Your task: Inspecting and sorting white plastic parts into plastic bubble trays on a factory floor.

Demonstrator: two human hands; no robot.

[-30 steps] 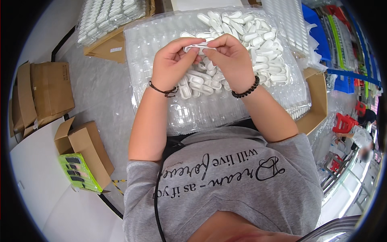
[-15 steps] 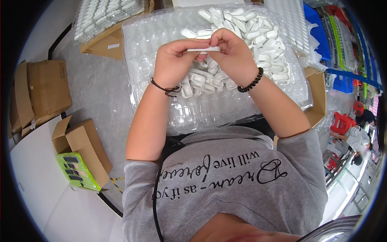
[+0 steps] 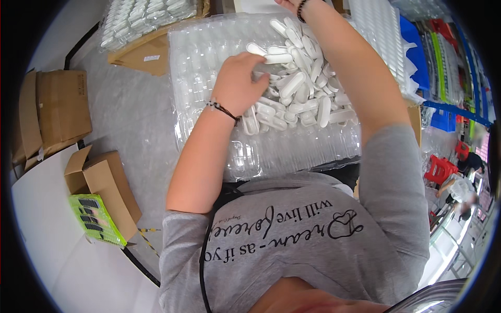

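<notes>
A heap of capsule-shaped parts (image 3: pixel 302 94) lies on the blister tray (image 3: pixel 209 62), which rests on the tabletop (image 3: pixel 130 120). The left hand (image 3: pixel 237 86) sits on the heap's left edge; the right hand (image 3: pixel 292 4) is behind the heap. Left of the tray stand open cartons (image 3: pixel 99 182); stacked trays (image 3: pixel 381 36) lie to its right.

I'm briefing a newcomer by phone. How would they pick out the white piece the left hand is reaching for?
Start at the clear plastic blister tray on the table. On it lies a heap of white oblong pieces. The one meant lies crosswise at the left hand fingertips, atop the heap's near-left edge.
</notes>
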